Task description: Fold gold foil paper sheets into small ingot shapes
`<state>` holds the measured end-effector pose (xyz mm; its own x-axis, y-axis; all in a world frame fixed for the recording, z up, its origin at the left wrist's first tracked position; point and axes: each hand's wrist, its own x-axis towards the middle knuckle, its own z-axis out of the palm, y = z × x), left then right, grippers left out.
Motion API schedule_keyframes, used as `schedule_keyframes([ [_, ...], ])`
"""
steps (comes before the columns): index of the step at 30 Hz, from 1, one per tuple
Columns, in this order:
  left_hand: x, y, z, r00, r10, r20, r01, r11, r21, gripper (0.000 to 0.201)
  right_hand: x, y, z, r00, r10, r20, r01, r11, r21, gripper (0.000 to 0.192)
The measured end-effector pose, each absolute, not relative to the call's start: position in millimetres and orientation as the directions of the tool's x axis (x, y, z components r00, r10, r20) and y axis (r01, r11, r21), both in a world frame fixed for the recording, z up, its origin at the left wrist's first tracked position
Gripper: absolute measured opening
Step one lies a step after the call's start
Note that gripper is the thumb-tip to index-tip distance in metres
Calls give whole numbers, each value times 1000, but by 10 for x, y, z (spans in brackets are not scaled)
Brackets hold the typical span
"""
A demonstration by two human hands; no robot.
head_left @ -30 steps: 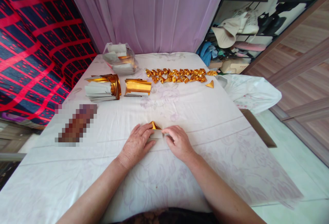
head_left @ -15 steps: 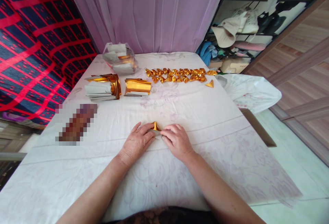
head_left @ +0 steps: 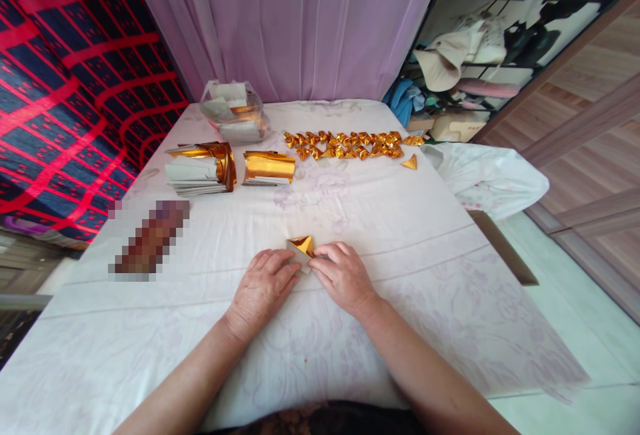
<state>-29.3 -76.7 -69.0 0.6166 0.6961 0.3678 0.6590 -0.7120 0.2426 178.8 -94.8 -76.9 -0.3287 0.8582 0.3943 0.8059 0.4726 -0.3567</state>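
A partly folded sheet of gold foil paper (head_left: 302, 246) lies on the table between my hands, its shiny gold side and pale backing both showing. My left hand (head_left: 266, 286) rests at the paper's left side, fingers together and fingertips on its near left edge. From the right, my right hand (head_left: 344, 277) pinches the right corner between thumb and fingers. Farther off stand a curled stack of gold foil sheets (head_left: 270, 166) and a larger fanned stack (head_left: 200, 170). Rows of folded gold pieces (head_left: 361, 144) lie at the back, with one folded triangle (head_left: 409, 162) apart from them.
A clear plastic bag (head_left: 233, 112) with more paper stands at the back left of the cloth-covered table (head_left: 350, 355). A blurred reddish-brown item (head_left: 153, 238) lies at left. White plastic bag (head_left: 495, 178) hangs at the right edge, beside shelves. A purple curtain (head_left: 300, 28) closes the back.
The paper between my hands has turned and shows more of its gold face and pale backing. My left hand has shifted slightly down, off the paper's top.
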Motion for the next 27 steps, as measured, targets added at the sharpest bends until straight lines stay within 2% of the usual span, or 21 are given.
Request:
schedule_keyframes([
  [5, -223, -697, -685, 637, 694, 336, 656, -717, 237, 18, 1788, -935, -782, -308, 867, 392, 786, 464, -408, 16],
  [15, -168, -705, -700, 664, 630, 402, 622, -764, 171, 21, 1809, -922, -801, -288, 884, 368, 766, 444, -466, 11],
  [23, -157, -691, -727, 590, 727, 353, 656, -686, 315, 18, 1808, -918, -810, -264, 886, 380, 765, 433, -477, 9],
  [27, -124, -684, -731, 548, 766, 337, 661, -643, 386, 15, 1812, -914, -823, -239, 900, 364, 748, 410, -522, 8],
])
